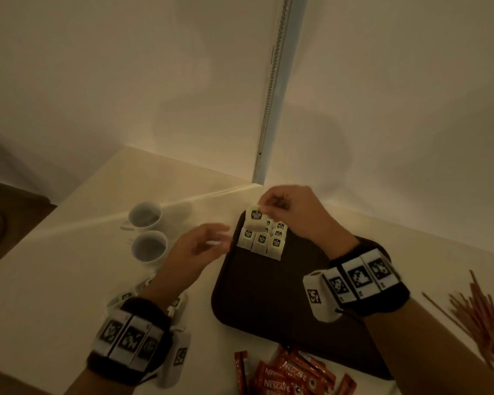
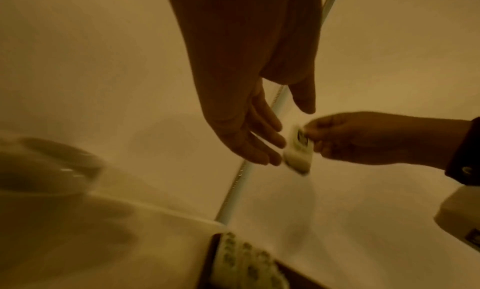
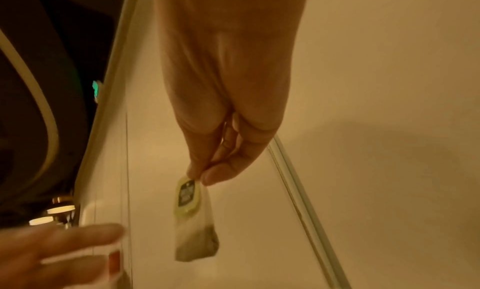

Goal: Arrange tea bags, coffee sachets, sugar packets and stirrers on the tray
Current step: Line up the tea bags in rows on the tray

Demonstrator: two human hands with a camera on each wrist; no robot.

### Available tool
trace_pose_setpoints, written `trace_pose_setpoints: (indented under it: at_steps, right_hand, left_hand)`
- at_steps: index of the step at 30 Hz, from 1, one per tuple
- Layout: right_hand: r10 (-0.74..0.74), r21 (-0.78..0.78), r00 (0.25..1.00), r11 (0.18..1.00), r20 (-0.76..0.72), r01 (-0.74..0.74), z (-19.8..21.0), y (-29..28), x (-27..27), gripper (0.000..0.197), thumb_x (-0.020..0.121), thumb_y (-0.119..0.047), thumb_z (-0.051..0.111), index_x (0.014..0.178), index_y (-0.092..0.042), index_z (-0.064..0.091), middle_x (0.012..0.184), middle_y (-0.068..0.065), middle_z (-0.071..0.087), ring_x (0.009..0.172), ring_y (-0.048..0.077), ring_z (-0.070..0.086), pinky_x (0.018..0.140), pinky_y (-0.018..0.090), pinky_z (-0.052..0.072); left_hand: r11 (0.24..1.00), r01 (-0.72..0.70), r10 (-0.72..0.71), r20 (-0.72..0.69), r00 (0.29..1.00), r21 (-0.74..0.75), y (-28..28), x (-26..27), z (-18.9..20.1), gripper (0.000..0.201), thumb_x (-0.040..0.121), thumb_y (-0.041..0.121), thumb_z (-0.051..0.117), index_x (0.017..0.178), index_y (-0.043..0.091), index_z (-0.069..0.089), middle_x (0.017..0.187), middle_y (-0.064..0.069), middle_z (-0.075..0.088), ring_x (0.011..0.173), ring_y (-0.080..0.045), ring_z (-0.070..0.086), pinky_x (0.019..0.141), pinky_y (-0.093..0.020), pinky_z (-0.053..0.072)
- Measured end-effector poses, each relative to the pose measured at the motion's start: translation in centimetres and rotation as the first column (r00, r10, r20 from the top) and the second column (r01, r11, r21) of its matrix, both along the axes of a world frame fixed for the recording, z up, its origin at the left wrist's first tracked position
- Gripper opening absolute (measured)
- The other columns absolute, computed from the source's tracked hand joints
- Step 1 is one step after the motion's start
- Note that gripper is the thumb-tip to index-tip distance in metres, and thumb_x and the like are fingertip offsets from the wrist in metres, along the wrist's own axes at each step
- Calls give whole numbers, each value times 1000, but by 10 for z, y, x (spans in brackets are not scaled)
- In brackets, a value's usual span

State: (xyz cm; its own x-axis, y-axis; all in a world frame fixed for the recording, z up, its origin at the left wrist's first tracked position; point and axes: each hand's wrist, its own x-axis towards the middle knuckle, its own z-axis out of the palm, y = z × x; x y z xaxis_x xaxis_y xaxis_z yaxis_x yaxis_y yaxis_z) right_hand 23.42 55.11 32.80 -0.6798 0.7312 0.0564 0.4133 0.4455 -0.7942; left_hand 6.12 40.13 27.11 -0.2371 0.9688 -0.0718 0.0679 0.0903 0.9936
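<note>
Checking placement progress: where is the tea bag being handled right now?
The tea bag hangs pinched in the right hand, above the far-left corner of the tray, over the tea bags already laid there.

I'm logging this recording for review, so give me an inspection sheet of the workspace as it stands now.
Surface: pale table in a wall corner.
Job's things: dark tray with tea bags in rows at its far end; one tea bag held above them; coffee sachets and stirrers off the tray.
Clutter: two cups.
Grippers: right hand pinches the held tea bag; left hand open, holding nothing.
Cables: nothing seen.
Surroundings: plain walls, a metal strip in the corner.
</note>
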Motion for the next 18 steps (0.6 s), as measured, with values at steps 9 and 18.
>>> trace_pose_setpoints:
  at_steps: [9, 18]
  right_hand:
    - [-29, -337, 946, 931, 322, 143, -131, 2, -17, 17, 89, -3, 59, 104, 6, 59, 89, 19, 64, 64, 10, 57, 58, 16, 51]
    - [-292, -215, 906, 906, 306, 364, -164, 26, -31, 12, 84, -5, 66, 78, -14, 60, 94, 12, 66, 94, 26, 64, 86, 43, 53]
  left_hand:
    - [919, -222, 238, 9, 971, -326, -119, -37, -62, 21, 87, -10, 55, 96, 5, 67, 83, -10, 74, 76, -19, 66, 63, -15, 51]
    - [789, -336, 379, -23, 925, -515, -174, -53, -76, 17, 92, 0, 52, 97, 8, 67, 90, -17, 69, 79, -31, 59, 72, -34, 44]
